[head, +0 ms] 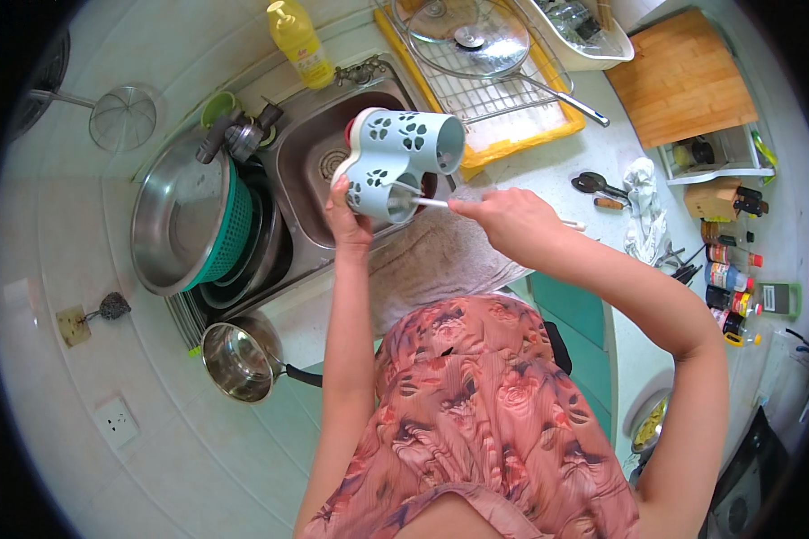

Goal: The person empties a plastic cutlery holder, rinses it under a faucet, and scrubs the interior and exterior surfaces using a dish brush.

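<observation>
My left hand (349,219) holds a pale blue plastic utensil holder (398,145) with cut-out flower patterns, tilted over the sink (296,162). The holder's joined cups face right with open mouths. My right hand (512,219) grips a thin white handle (433,202) whose far end reaches into the lower cup; what is on that end cannot be made out clearly. A brown towel (438,263) lies on the counter edge under my hands. Something red shows behind the holder.
Left of the sink stand a steel basin (178,215), a teal colander (229,236) and a saucepan (239,364). A yellow detergent bottle (303,54) stands behind. Glass lids (492,47) rest on a rack over a yellow-edged tray (519,145). Spoons (596,182) and bottles (731,276) are at right.
</observation>
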`<state>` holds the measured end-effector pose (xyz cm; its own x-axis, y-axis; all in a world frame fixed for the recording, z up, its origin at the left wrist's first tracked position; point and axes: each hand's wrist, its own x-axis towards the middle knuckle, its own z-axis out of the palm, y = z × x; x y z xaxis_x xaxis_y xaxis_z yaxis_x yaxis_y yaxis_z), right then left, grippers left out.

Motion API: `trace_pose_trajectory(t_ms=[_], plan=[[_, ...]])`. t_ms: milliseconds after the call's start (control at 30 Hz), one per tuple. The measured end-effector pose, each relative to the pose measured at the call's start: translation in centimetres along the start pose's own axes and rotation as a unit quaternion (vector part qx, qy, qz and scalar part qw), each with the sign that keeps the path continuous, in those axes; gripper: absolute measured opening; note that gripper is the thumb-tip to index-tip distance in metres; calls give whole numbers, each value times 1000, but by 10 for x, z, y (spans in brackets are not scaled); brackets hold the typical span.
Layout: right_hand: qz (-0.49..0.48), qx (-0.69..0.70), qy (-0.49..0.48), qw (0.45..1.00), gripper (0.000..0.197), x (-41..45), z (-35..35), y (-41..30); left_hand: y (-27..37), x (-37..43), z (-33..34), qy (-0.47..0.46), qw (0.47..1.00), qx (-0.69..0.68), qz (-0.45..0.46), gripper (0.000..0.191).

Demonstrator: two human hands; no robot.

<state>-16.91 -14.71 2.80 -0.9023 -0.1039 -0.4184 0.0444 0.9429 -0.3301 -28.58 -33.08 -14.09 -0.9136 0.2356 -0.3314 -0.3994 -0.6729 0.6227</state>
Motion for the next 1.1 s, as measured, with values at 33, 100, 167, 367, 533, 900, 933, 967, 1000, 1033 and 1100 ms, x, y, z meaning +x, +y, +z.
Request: trace_pose_trajectory(t_ms=[33,100,167,367,533,900,933,967,1000,1033,1100], plan=[[-65,-172,91,979,43,1,4,-2,-6,-2,3,3,1000,-15,-14,42],[-34,-197,64,978,46,13,17,-11,-16,-7,7,6,1000,-4,-21,40],[-50,-162,60,984,46,19,28,-12,-17,-8,9,13,999,-31,-24,39],[-42,198,-32,979,31,36,17,0,-28,-12,7,5,998,-59,-9,37],[10,186,13,982,30,23,12,10,-23,-11,10,36,997,-54,-36,37],[-71,134,-81,985,36,24,-3,19,-32,-16,11,30,994,-81,-70,43],[-34,59,-110,992,37,21,-18,16,-32,-17,8,33,994,-67,-84,43],[-51,0,-109,993,36,19,-30,15,-33,-18,5,36,993,-53,-99,42],[-60,-22,-99,993,37,14,-42,11,-34,-19,1,42,993,-63,-87,41],[-69,-43,-88,993,37,11,-52,6,-32,-18,-3,-6,997,-64,-48,41],[-70,-56,-109,990,37,11,-68,-10,-25,-18,-8,-31,994,-68,-75,47]])
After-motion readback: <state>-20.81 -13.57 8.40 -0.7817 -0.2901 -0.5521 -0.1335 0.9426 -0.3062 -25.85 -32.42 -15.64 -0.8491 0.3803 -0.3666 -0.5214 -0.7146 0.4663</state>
